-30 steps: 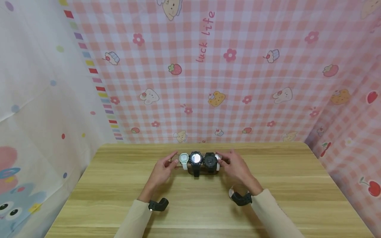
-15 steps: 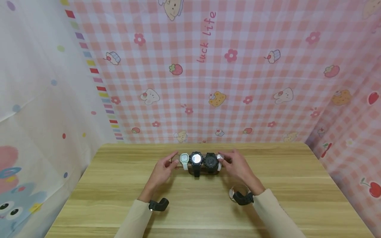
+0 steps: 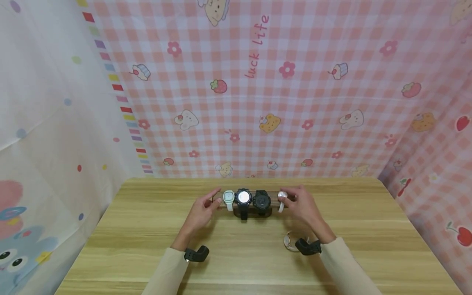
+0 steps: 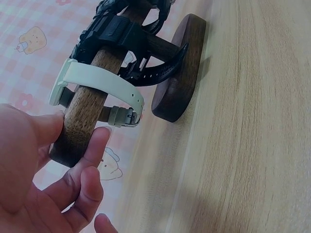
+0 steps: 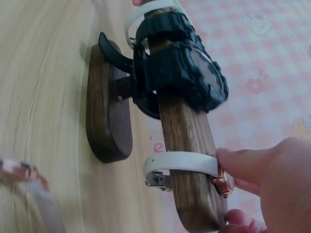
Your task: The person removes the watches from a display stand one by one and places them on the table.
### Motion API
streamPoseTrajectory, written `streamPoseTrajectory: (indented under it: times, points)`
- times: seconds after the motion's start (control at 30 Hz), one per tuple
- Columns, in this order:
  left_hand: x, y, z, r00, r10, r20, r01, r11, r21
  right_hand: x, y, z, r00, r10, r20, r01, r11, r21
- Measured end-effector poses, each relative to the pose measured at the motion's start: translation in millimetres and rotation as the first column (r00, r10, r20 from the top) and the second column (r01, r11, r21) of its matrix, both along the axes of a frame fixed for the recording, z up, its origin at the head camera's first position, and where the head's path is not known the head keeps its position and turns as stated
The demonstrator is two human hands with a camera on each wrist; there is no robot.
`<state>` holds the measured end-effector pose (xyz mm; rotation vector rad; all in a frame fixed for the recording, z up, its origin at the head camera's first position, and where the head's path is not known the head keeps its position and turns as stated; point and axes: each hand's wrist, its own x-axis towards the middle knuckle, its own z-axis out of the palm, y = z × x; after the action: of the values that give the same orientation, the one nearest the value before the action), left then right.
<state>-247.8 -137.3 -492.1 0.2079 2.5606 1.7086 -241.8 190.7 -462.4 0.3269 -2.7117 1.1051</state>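
Pink-and-white checked fabric [image 3: 206, 143], printed with cartoon motifs, forms the backdrop; white dotted fabric [image 3: 48, 114] covers the left side. Wood-grain desk [image 3: 147, 237] extends in front of both. Wooden watch stand [image 5: 187, 128] is positioned near the rear edge of the desk, about midway across; its crossbar runs left to right above an elongated, round-ended base [image 4: 182, 87].

Left hand [image 3: 201, 210]: grip narrow, thumb and fingers holding the left end of the crossbar. Right hand [image 3: 303, 206]: grip narrow, pinching the rose-gold-cased watch with white strap [image 5: 187, 162] at its case; the strap encircles the crossbar near its right end.

Order of the remaining watches on the crossbar, left to right: pale green square-cased watch [image 3: 228, 196], black watch with bright dial [image 3: 243, 197], black watch with dark dial [image 3: 262, 201]. Bare crossbar separates the last from the white-strapped unit.

Second rose-gold-cased watch [image 3: 287, 241] rests on the desk beside the right wrist. Each wrist carries a black strapped device [image 3: 199, 254]; light-coloured sleeves [image 3: 167, 270] cover the forearms.
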Motion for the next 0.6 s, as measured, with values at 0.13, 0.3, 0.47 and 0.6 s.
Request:
streamPoseTrajectory:
  times: [0.13, 0.3, 0.47, 0.6]
  points:
    - [0.5, 0.0, 0.4, 1.0, 0.004, 0.005, -0.004, 1.0, 0.001, 0.4, 8, -1.9, 0.999, -0.032, 0.003, 0.032, 0.999, -0.016]
    - [1.4, 0.0, 0.8, 1.0, 0.009, 0.019, -0.009, 1.0, 0.006, 0.5, 15, -6.4, 0.999, -0.036, 0.009, 0.036, 0.998, -0.059]
    - [2.1, 0.1, 1.3, 1.0, 0.01, 0.012, -0.01, 1.0, -0.007, 1.2, 21, -9.1, 0.999, -0.046, -0.007, 0.045, 0.995, -0.093]
    - [2.0, 0.2, 1.8, 1.0, 0.013, 0.011, -0.013, 1.0, -0.012, 2.3, 25, -9.6, 0.997, -0.077, 0.007, 0.077, 0.99, -0.118]
